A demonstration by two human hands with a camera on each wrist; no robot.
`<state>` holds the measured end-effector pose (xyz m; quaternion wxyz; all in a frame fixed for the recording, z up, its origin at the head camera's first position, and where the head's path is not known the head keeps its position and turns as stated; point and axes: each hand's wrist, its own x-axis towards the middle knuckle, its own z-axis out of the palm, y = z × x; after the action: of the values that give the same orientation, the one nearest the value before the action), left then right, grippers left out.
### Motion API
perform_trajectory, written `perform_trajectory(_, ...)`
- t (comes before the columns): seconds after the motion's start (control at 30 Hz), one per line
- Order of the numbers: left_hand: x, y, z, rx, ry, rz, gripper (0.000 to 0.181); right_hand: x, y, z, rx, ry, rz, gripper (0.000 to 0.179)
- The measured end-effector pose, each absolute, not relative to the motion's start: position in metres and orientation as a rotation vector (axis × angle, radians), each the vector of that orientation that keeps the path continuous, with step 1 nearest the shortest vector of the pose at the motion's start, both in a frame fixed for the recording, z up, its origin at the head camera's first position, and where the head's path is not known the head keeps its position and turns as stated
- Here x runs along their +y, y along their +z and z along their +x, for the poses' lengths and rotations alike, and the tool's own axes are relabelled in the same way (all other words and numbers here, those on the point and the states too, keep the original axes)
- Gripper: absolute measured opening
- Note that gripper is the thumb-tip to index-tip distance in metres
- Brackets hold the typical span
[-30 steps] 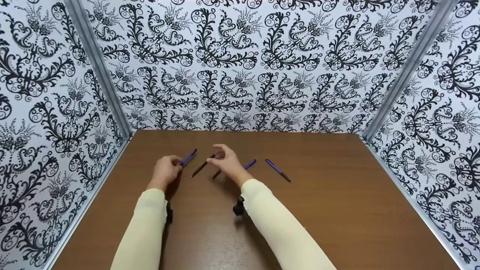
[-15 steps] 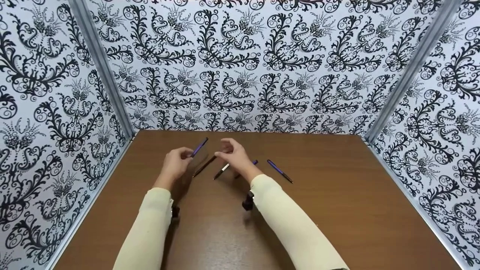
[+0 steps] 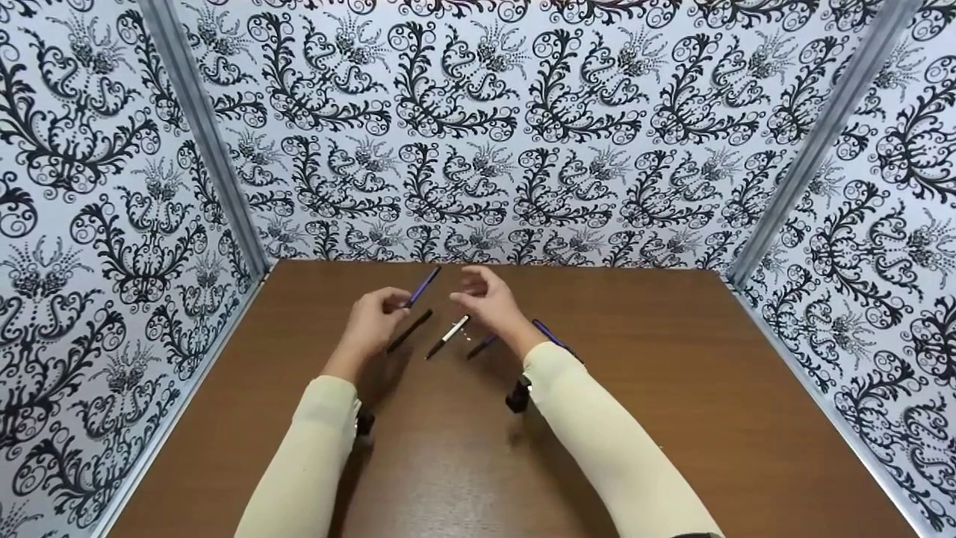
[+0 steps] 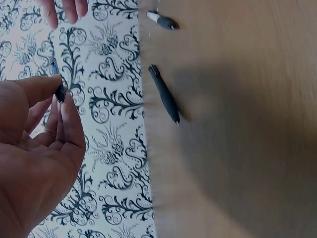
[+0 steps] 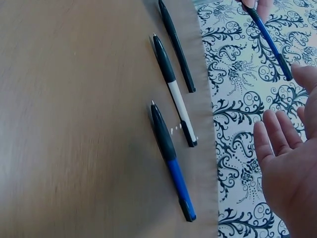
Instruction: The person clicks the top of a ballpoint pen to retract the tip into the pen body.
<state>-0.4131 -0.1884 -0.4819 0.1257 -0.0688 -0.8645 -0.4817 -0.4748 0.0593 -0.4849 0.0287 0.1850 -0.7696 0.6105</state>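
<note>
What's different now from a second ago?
The left hand has carried its blue pen right and farther from the person. The right hand, empty, has also moved right, uncovering more of the white pen. The white pen and black pen stayed put.

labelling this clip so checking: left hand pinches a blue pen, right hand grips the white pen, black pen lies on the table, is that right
One part is wrong: the right hand grips nothing; the right wrist view shows the white pen lying on the table, apart from it. The left hand does pinch a blue pen, and the black pen lies there too.
</note>
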Motion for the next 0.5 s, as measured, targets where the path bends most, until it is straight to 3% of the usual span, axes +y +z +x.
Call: perform_trajectory(0.5, -0.155, -0.479, -0.407, -2.417, -1.591, -0.291, 0.023, 0.075, -0.475, -0.468, -2.246, 1.914, 0.58, 0.054)
